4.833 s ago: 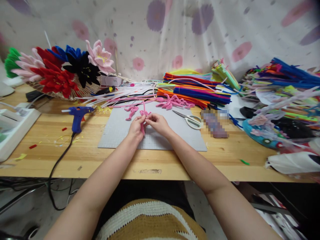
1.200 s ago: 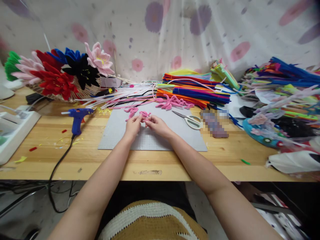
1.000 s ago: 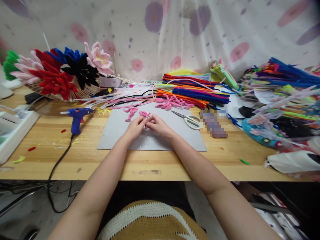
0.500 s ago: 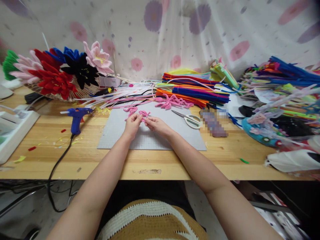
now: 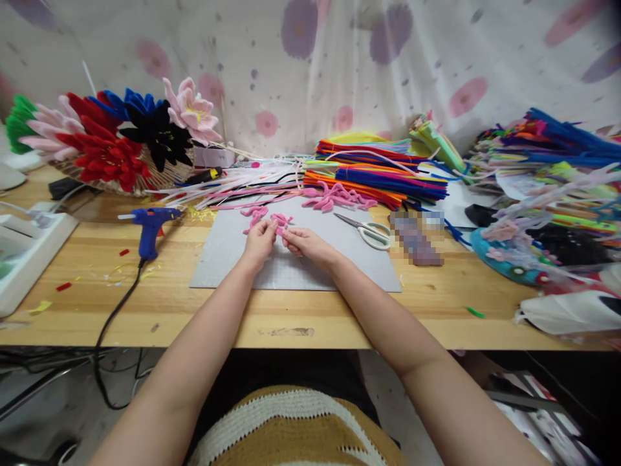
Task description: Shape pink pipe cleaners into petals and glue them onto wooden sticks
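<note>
Over the grey cutting mat (image 5: 233, 272), my left hand (image 5: 262, 243) and my right hand (image 5: 305, 246) almost meet. Both are closed, fingertips pinching a small pink fuzzy piece (image 5: 280, 223) between them. Just behind my left hand, more pink pieces (image 5: 255, 215) lie on the mat. A heap of pink curled shapes (image 5: 334, 196) rests at the mat's back edge. To the right of my right hand are scissors (image 5: 371, 234) with pale handles, closed or nearly so.
A blue glue gun (image 5: 149, 233) with a black cord stands left of the mat. Fuzzy flowers (image 5: 111, 155) are at the back left. Bundles of coloured stems (image 5: 388, 181) lie behind the mat. A blue round item (image 5: 504, 259) sits at the right.
The pink piece between my fingertips has turned slightly, and my fingers have shifted a little. The whole view has moved very slightly.
</note>
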